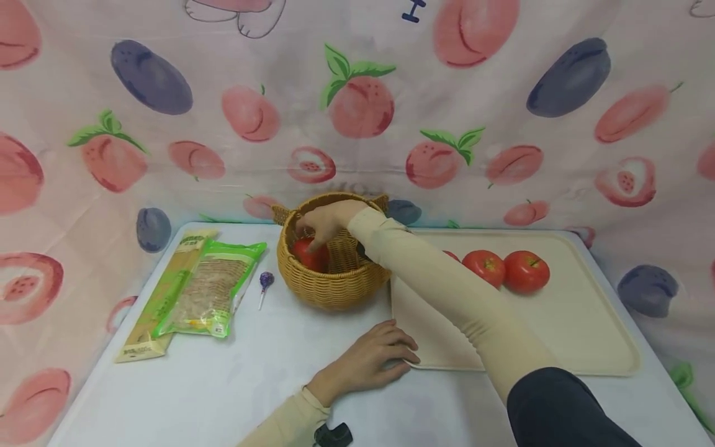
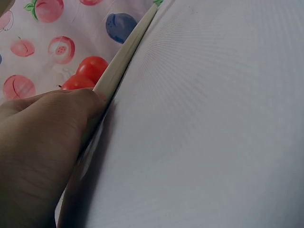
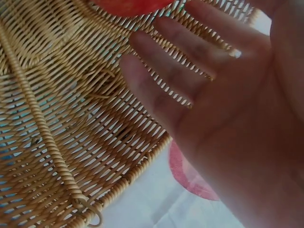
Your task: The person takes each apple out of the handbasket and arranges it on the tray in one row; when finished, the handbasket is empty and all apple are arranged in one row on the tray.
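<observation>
My right hand (image 1: 326, 220) reaches down into a round wicker basket (image 1: 329, 292), its fingers beside a red apple (image 1: 310, 254) inside. In the right wrist view the fingers (image 3: 171, 80) look mostly straight, and the apple (image 3: 133, 5) shows only at the top edge. My left hand (image 1: 371, 360) rests at the near left corner of a beige tray (image 1: 581, 323), fingers touching the rim. Its fingertips are hidden in the left wrist view. Red apples (image 1: 526, 272) lie on the tray, one partly covered by the right sleeve.
On the left lie a green-edged clear food packet (image 1: 209, 288) and a long yellowish packet (image 1: 148, 329) partly under it. A purple-wrapped lollipop (image 1: 266, 280) lies between them and the basket. A fruit-print cloth (image 1: 357, 161) hangs behind the white table (image 1: 251, 385).
</observation>
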`<state>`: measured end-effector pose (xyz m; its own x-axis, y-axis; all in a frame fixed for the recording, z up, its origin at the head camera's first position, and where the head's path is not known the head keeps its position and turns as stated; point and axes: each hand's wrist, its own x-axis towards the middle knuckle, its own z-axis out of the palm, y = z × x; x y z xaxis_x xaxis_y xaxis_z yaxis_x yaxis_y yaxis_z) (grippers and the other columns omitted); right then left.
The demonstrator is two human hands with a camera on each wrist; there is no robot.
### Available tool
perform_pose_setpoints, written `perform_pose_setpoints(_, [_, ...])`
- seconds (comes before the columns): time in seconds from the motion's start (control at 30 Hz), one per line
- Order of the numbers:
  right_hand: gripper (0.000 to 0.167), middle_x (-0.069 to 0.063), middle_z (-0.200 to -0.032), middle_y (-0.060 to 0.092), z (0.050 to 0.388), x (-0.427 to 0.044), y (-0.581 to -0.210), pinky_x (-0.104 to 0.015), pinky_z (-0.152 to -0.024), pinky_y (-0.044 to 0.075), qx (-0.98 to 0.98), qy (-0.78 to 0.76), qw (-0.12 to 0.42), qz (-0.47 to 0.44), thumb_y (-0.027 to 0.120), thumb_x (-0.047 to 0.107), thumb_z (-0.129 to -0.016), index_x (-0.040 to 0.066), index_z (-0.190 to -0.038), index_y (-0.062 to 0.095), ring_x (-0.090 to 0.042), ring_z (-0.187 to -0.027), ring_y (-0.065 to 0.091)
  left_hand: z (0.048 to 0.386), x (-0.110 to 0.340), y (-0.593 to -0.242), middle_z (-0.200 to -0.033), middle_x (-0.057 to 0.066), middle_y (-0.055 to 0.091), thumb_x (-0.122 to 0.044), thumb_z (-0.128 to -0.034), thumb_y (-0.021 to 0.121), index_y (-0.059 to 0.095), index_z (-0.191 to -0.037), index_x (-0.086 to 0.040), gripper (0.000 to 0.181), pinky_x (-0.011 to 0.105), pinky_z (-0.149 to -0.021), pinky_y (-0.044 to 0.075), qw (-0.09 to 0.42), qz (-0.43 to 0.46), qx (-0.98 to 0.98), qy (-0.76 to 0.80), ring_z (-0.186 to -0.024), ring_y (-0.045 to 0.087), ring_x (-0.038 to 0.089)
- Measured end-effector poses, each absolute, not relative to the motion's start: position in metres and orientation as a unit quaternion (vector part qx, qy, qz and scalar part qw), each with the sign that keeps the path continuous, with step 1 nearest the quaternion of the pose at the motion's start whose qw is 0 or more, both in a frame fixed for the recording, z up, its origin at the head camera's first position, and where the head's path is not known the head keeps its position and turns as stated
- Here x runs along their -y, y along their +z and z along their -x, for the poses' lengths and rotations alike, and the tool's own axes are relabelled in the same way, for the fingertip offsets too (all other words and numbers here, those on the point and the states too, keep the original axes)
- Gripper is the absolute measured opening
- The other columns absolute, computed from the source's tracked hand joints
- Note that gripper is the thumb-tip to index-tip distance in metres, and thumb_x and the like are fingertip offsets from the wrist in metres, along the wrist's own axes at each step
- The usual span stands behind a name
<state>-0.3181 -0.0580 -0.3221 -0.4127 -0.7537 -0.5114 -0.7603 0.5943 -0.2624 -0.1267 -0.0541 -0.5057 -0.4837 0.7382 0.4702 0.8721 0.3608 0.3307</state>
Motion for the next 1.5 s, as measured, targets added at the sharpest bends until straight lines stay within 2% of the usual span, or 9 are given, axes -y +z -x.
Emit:
perform_pose_setpoints(0.13, [0.06, -0.002, -0.145, 0.041, 0.32, 0.056, -0.331, -0.037, -0.111, 0.033, -0.847, 0.014, 0.316, 0.427, 0.062, 0.039, -0.089, 0.022, -0.142, 0.039, -0.018, -0.136, 0.036, 0.126, 0.052, -0.506, -0.113, -0.007, 0.063, -0.025, -0.09, 0.063, 0.069, -0.105, -0.024, 0.016, 0.041, -0.111, 0.032, 0.117, 0.497, 0.814, -0.279, -0.114, 0.052, 0.011])
perform_pose_setpoints(0.4, [0.073, -0.003, -0.148, 0.037, 0.323, 0.055, -0.342, -0.038, -0.11, 0.033, -0.848, 0.018, 0.321, 0.423, 0.065, 0.039, -0.085, 0.025, -0.147, 0.028, -0.019, -0.136, 0.034, 0.125, 0.051, -0.505, -0.114, -0.008, 0.063, -0.026, -0.0906, 0.062, 0.069, -0.105, -0.025, 0.016, 0.039, -0.112, 0.032, 0.115, 0.501, 0.813, -0.274, -0.114, 0.052, 0.01])
perform_pose_setpoints(0.57, [0.072, -0.002, -0.137, 0.044, 0.32, 0.057, -0.347, -0.038, -0.103, 0.038, -0.839, 0.014, 0.328, 0.435, 0.068, 0.042, -0.082, 0.033, -0.143, 0.031, -0.018, -0.126, 0.042, 0.125, 0.051, -0.505, -0.113, -0.008, 0.062, -0.026, -0.0908, 0.062, 0.069, -0.105, -0.025, 0.016, 0.038, -0.112, 0.031, 0.117, 0.501, 0.814, -0.27, -0.114, 0.052, 0.009])
perform_pose_setpoints(0.8, [0.065, -0.004, -0.126, 0.047, 0.319, 0.059, -0.356, -0.034, -0.095, 0.043, -0.83, -0.008, 0.335, 0.445, 0.068, 0.035, -0.085, 0.028, -0.139, 0.033, -0.018, -0.114, 0.048, 0.124, 0.05, -0.506, -0.114, -0.009, 0.062, -0.027, -0.0914, 0.061, 0.069, -0.105, -0.025, 0.016, 0.037, -0.114, 0.029, 0.102, 0.495, 0.817, -0.276, -0.116, 0.05, 0.009])
perform_pose_setpoints(1.03, [0.066, -0.001, -0.126, 0.048, 0.319, 0.061, -0.353, -0.037, -0.097, 0.042, -0.831, 0.013, 0.321, 0.454, 0.07, 0.041, -0.082, 0.032, -0.138, 0.035, -0.018, -0.117, 0.046, 0.124, 0.052, -0.503, -0.114, -0.008, 0.062, -0.026, -0.091, 0.062, 0.069, -0.105, -0.025, 0.016, 0.038, -0.114, 0.029, 0.086, 0.487, 0.82, -0.287, -0.116, 0.05, 0.008])
perform_pose_setpoints(1.23, [0.066, -0.001, -0.13, 0.048, 0.322, 0.058, -0.345, -0.036, -0.098, 0.042, -0.825, 0.006, 0.316, 0.469, 0.071, 0.039, -0.081, 0.03, -0.138, 0.038, -0.017, -0.119, 0.045, 0.125, 0.054, -0.502, -0.113, -0.007, 0.062, -0.026, -0.0908, 0.062, 0.069, -0.105, -0.024, 0.016, 0.039, -0.113, 0.031, 0.102, 0.492, 0.819, -0.277, -0.115, 0.051, 0.009])
perform_pose_setpoints(1.5, [0.06, -0.001, -0.125, 0.05, 0.322, 0.059, -0.338, -0.033, -0.09, 0.045, -0.827, -0.015, 0.302, 0.473, 0.069, 0.038, -0.08, 0.031, -0.133, 0.042, -0.017, -0.111, 0.049, 0.125, 0.055, -0.504, -0.114, -0.008, 0.062, -0.026, -0.0913, 0.061, 0.069, -0.105, -0.025, 0.016, 0.039, -0.114, 0.028, 0.087, 0.482, 0.824, -0.285, -0.116, 0.05, 0.009])
